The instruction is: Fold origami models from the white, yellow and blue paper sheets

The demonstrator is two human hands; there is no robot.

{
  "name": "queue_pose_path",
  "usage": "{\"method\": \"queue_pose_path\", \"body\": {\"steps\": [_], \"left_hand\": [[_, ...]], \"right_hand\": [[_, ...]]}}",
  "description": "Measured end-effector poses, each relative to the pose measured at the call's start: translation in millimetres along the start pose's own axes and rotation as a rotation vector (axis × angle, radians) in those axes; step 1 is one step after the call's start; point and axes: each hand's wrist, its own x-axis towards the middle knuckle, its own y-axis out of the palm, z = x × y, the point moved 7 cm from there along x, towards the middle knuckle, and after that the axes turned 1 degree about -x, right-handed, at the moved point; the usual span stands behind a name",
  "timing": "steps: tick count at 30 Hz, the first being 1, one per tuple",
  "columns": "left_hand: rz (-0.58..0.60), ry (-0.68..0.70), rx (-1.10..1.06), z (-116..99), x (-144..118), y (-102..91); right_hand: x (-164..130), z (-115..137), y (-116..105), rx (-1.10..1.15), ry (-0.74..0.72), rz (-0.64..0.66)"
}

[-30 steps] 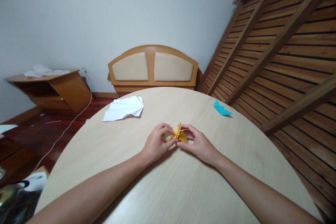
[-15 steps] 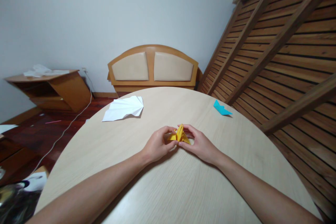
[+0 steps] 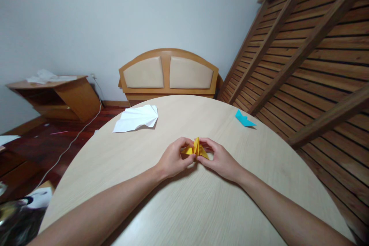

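A folded yellow origami paper figure (image 3: 196, 147) is held between my two hands, low over the middle of the round table (image 3: 178, 200). One pointed fold stands up at its centre, and flaps spread to either side. My left hand (image 3: 176, 157) pinches it from the left with thumb and fingers. From the right, my right hand (image 3: 220, 157) grips it the same way, thumb in front and fingers behind. The fingers partly cover the folds, so the figure's full shape is hidden.
A creased white paper sheet (image 3: 137, 118) lies at the table's back left. Near the back right edge sits a blue folded paper boat (image 3: 244, 119). Beyond the table stands a padded headboard (image 3: 166, 69); wooden slats (image 3: 325, 65) lean at right. A low cabinet (image 3: 75, 98) is at left.
The yellow figure's upright point has shifted slightly left and now looks wider and more upright. Both hands keep nearly the same place and grip.
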Motion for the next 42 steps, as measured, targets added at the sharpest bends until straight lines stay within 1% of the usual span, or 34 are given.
{"method": "queue_pose_path", "body": {"steps": [7, 12, 16, 19, 24, 32, 38, 42], "left_hand": [[0.008, -0.006, 0.058, 1, 0, -0.6], [-0.001, 0.024, 0.119, 0, -1, -1.6], [-0.005, 0.023, 0.129, 1, -1, -1.5], [-0.009, 0.034, 0.116, 2, -1, -1.0], [0.021, 0.065, 0.08, 0, -2, 1.7], [0.033, 0.164, 0.109, -8, -2, 2.6], [0.041, 0.179, 0.107, -9, -2, 2.6], [0.029, 0.157, 0.133, -8, -2, 1.2]], "right_hand": [[-1, 7, 1, 0.04, -0.032, 0.056], [0, 4, -3, 0.002, -0.016, 0.027], [0, 6, -5, -0.027, -0.024, 0.018], [1, 10, -6, -0.035, -0.035, 0.023], [1, 13, -4, -0.038, -0.045, 0.018], [-1, 18, -7, -0.156, -0.09, -0.019], [0, 20, -10, -0.152, -0.113, -0.039], [0, 18, -10, -0.162, -0.122, -0.039]]}}
